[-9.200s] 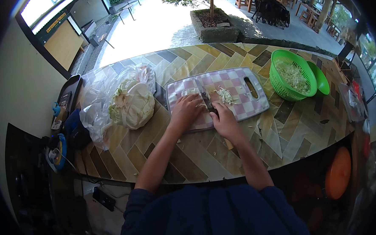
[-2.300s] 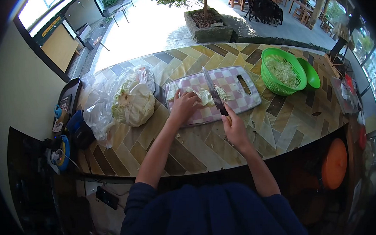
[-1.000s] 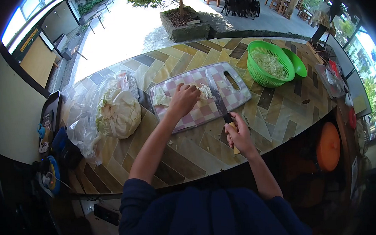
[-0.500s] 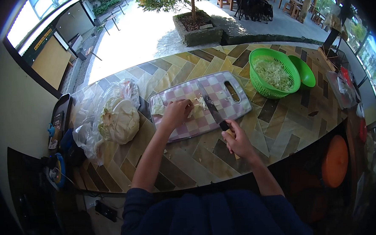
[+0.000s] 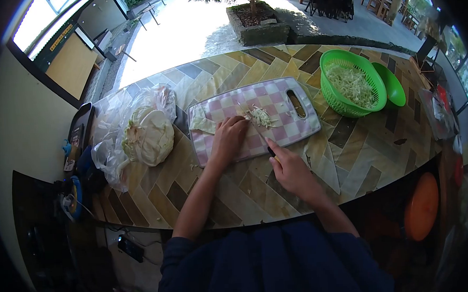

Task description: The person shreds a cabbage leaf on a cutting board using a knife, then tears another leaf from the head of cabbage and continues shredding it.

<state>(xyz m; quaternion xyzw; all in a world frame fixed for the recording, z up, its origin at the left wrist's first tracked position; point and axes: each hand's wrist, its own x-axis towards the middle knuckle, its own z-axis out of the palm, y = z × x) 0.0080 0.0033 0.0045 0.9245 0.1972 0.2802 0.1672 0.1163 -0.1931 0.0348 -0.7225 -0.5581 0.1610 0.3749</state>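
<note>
On the pink and white checked cutting board (image 5: 288, 127), my left hand (image 5: 231, 137) presses down with its fingers curled on a piece of cabbage mostly hidden under it. My right hand (image 5: 291, 169) is wrapped round the handle of a knife (image 5: 260, 134), whose blade points away from me, beside my left fingertips. Shredded cabbage (image 5: 261, 117) lies just beyond the blade. A pale cabbage leaf piece (image 5: 202, 121) rests at the board's left end. To the left of the board sits a partly cut cabbage (image 5: 150, 137) on a clear plastic bag (image 5: 105, 147).
A green basket (image 5: 329, 96) of shredded cabbage stands right of the board, with a green bowl (image 5: 392, 87) against it. A dark tray (image 5: 80, 122) lies at the table's left edge. An orange round object (image 5: 421, 207) is below the table at the right.
The knife has moved left, from beyond the shreds to beside my left fingertips. My left hand stays on the board. More shreds show, and the whole view has shifted slightly.
</note>
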